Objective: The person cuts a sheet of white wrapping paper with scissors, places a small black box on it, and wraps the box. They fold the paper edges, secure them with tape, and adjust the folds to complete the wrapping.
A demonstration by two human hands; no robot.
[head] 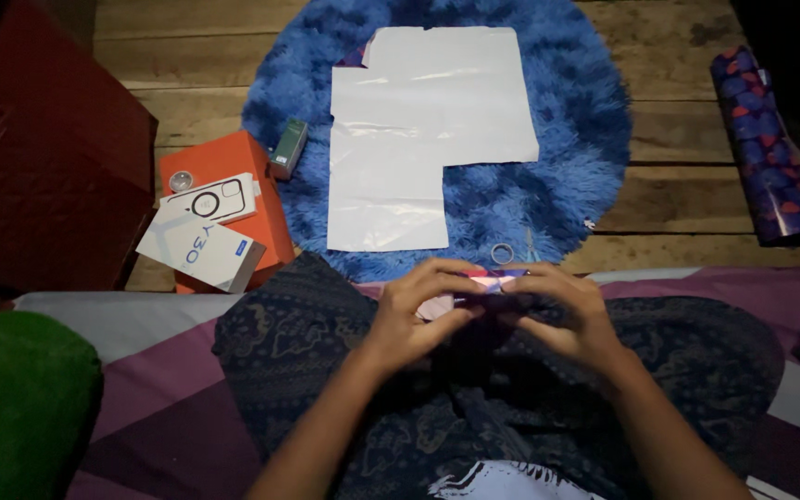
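Two hands on small wrapped box (483,289), white paper sheet (418,130) beyond, scissors (511,252) near

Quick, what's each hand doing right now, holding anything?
Left hand: closed on the left end of a small wrapped packet.
Right hand: closed on the right end of the same packet.

White phone box (201,243) atop orange box (266,190); small green box (288,147) beside.
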